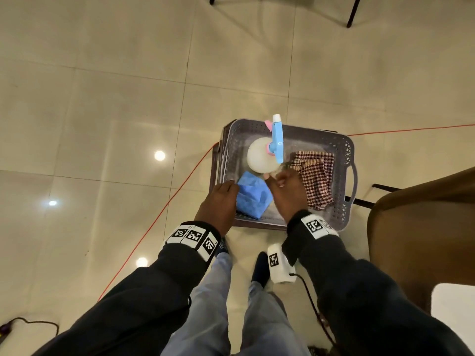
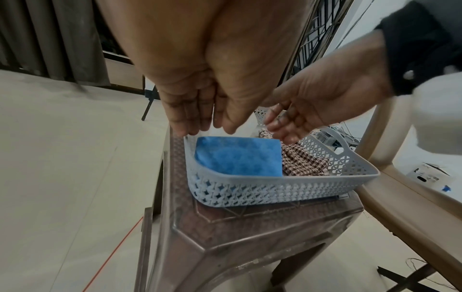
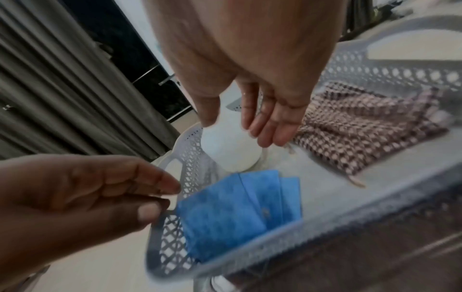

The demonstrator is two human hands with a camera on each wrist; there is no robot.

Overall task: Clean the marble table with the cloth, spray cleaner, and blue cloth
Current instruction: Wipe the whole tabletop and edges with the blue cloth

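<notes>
A grey perforated basket (image 1: 344,150) (image 2: 275,189) holds a white spray bottle (image 1: 258,156) (image 3: 230,150) with a blue trigger head, a folded blue cloth (image 1: 250,199) (image 2: 237,156) (image 3: 230,213) and a brown checked cloth (image 1: 317,178) (image 3: 362,134). My left hand (image 1: 226,191) (image 2: 205,126) hovers at the basket's near left rim beside the blue cloth, fingers relaxed, holding nothing. My right hand (image 1: 280,186) (image 3: 235,130) hangs over the basket just above the bottle's body, fingers straight and thumb apart, empty.
The basket sits on a brown plastic stool (image 2: 250,237). A tan chair (image 1: 424,227) stands close on the right, with a white surface corner (image 1: 455,312) below it. A red cable (image 1: 164,209) crosses the tiled floor on the left. Black chair legs (image 1: 350,14) stand far ahead.
</notes>
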